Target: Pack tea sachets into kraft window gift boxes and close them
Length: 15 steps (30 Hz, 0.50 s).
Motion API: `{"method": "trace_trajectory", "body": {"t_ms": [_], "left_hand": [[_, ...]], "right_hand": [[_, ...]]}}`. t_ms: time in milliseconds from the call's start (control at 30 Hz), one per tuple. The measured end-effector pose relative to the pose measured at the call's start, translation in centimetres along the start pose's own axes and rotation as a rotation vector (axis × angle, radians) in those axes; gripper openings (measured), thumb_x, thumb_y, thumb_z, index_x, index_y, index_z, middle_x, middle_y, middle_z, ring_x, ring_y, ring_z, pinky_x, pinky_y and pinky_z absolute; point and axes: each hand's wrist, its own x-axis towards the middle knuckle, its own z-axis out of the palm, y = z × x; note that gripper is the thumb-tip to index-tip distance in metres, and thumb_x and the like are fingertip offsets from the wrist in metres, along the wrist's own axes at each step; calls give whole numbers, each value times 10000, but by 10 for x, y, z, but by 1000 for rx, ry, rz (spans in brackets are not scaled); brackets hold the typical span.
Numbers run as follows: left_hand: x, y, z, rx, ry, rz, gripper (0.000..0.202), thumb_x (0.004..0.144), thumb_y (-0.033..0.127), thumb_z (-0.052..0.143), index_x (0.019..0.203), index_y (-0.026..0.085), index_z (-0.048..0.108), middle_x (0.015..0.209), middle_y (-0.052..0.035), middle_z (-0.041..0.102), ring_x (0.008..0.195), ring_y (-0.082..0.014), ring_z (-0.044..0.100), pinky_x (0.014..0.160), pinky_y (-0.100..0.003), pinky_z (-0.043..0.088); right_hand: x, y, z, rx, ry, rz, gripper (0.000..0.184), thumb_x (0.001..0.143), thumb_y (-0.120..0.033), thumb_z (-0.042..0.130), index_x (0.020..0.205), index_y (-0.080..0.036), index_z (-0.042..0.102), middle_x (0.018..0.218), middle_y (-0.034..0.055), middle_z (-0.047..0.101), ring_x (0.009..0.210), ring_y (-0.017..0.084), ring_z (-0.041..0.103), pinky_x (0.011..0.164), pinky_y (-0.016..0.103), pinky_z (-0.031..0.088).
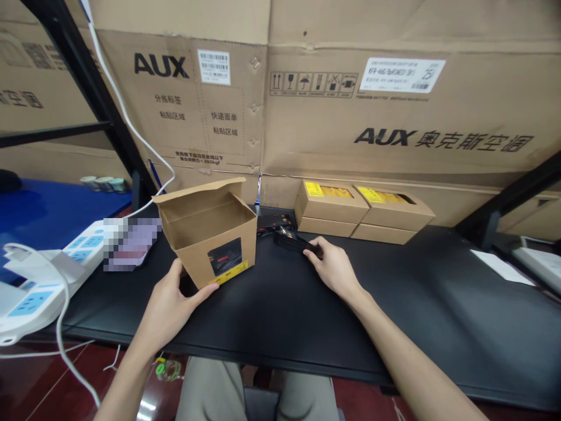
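Note:
My left hand [173, 304] grips the lower end of an open brown cardboard box [188, 254], tilted on the black table. Its flap stands up, and a window in its side shows something dark inside; a yellow label runs below the window. With its fingers closed, my right hand [331, 263] holds a flat black packet [290, 240] with small gold-orange marks, just right of the box. Another black packet [275, 223] lies behind it on the table. What exactly the packets contain I cannot make out.
Closed brown boxes [331, 209] with yellow labels stand stacked at the back. To the left are a white power strip [83, 251], a blurred-out purple object [134, 245] and a white cable [127, 117]. A white paper [502, 267] lies right. Large AUX cartons [307, 128] form the back wall.

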Motion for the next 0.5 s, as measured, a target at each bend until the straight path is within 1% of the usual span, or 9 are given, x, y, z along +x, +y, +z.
{"method": "trace_trajectory", "body": {"t_ms": [267,500], "left_hand": [[0,-1,0,4,10,5,616,765,650,754,1193,238,596,1246,-129,800,1184,-387,753,941,-466,632],[1,-3,1,3,15,2,617,756,646,760,1192,241,597,1244,-125,803,1168,-384,760,936,-465,635]], "right_hand": [[0,1,-1,-1,12,-9,125,962,-267,670,1072,-214,697,931,55,778,869,230,743,798,314,506],[1,0,-1,-13,-9,1,144,981,-276,667,1101,-203,700,976,72,781,914,240,738,819,317,494]]}}
